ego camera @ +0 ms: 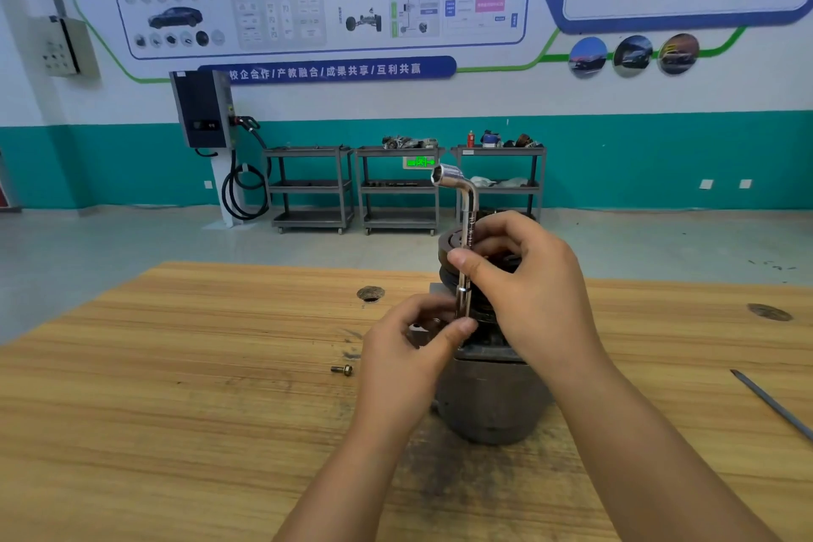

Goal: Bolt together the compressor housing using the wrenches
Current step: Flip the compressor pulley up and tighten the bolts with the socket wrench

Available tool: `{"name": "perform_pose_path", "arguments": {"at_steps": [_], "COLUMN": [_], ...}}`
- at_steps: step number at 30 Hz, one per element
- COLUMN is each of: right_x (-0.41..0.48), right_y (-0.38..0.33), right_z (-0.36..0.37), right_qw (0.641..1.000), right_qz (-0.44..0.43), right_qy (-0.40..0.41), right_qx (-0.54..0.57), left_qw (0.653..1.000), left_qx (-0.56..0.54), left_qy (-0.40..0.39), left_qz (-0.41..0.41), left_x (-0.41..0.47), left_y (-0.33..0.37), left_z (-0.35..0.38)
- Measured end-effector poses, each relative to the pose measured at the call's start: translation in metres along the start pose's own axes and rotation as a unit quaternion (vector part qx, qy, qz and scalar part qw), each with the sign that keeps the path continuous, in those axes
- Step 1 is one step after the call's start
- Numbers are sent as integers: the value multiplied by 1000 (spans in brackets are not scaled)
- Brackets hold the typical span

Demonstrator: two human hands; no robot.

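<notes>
I see the compressor housing (488, 392) standing upright on the wooden table (176, 409), near the middle and close to me, its dark round end on top. An L-shaped wrench (470, 207) stands upright over it, with the bent socket end at the top pointing left. My right hand (528, 290) pinches the wrench shaft about halfway up between thumb and curled fingers. My left hand (409, 348) pinches the lower end of the shaft, just where it meets the upper part of the housing; I cannot tell what the tip sits on. A loose bolt (342, 370) lies on the table just left of the housing. A thin metal rod (774, 405) lies well apart at the right edge.
</notes>
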State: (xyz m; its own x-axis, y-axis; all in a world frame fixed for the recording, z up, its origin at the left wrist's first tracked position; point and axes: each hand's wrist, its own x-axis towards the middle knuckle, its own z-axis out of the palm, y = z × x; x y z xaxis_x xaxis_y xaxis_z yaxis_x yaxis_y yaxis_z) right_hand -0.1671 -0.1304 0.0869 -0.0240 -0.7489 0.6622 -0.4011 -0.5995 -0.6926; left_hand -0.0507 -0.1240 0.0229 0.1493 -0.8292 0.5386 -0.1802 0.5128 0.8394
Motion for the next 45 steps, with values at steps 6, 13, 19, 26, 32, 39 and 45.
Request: {"name": "perform_pose_path", "arguments": {"at_steps": [6, 13, 19, 26, 32, 39, 45], "right_x": [0, 4, 6, 7, 11, 11, 12], "right_y": [3, -1, 3, -1, -3, -4, -3], "right_z": [1, -12, -13, -10, -19, -13, -13], "right_qw": [999, 995, 998, 998, 989, 994, 992], "right_qz": [14, 7, 4, 7, -9, -3, -9], "right_qy": [-20, -102, -66, -62, -138, -87, -94], "right_qx": [-29, 21, 18, 2, -50, -70, -89], "left_qw": [1000, 999, 999, 998, 998, 999, 999], "left_qx": [3, 41, -3, -37, -22, -14, -5], "left_qy": [5, -21, -39, -52, -36, -38, -43], "left_qz": [-14, -15, -26, -17, -44, -24, -25], "left_x": [2, 3, 3, 4, 6, 4, 5], "left_y": [-3, -4, -8, -7, -3, -5, -7], "left_z": [5, 4, 6, 5, 7, 6, 5]}}
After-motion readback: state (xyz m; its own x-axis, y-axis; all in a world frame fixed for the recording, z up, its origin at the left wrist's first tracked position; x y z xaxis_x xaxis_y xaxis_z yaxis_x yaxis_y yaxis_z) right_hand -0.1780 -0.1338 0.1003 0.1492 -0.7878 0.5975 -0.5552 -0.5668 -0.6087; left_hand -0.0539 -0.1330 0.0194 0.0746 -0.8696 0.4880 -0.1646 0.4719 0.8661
